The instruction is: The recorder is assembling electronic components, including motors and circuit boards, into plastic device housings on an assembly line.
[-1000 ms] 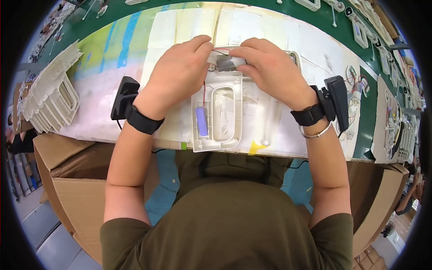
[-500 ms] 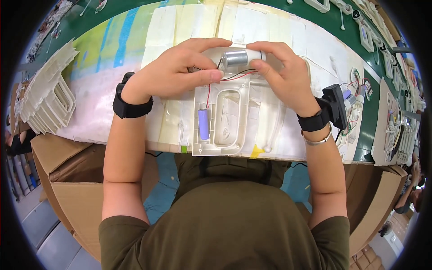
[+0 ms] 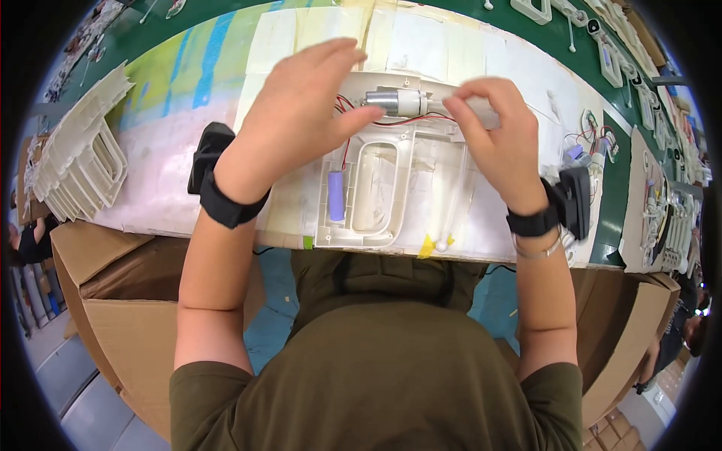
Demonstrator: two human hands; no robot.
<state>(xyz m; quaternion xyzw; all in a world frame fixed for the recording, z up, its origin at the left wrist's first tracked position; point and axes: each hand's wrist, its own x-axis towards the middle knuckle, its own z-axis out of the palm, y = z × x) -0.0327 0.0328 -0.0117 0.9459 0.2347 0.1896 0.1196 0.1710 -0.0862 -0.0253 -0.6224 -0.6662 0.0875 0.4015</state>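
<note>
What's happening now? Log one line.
left hand: open, at motor | right hand: near motor's end | purple cylinder: in white housing

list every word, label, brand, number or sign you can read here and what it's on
No text can be read.
Purple cylindrical cell: no legible marking.
Silver-and-white metal and plastic cylinder: none legible.
White plastic housing with a looped handle: none legible.
Dark cloth shirt at the far right: pale marks, too small and blurred to read.

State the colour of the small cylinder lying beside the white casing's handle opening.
The small cylinder is light purple; the head view shows it best.
</note>
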